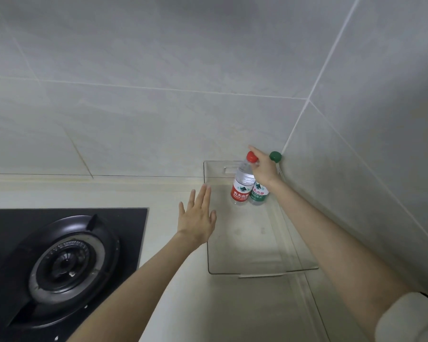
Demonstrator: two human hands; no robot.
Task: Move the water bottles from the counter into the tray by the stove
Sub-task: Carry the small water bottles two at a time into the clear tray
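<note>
Upright, two bottles [241, 187] stand inside one tray [245, 253].

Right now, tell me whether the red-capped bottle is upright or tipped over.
Upright. The red-capped bottle stands base down in the tray, cap on top, the right hand holding its neck, beside the green-labelled bottle.

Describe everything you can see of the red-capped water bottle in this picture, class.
The red-capped bottle is clear plastic, with a red screw cap, a see-through upper body and a red and white label with a green emblem round its lower half. It stands near-upright at the far end of the clear tray, beside the green-labelled bottle. The right hand holds it at the neck, just under the cap.
</note>
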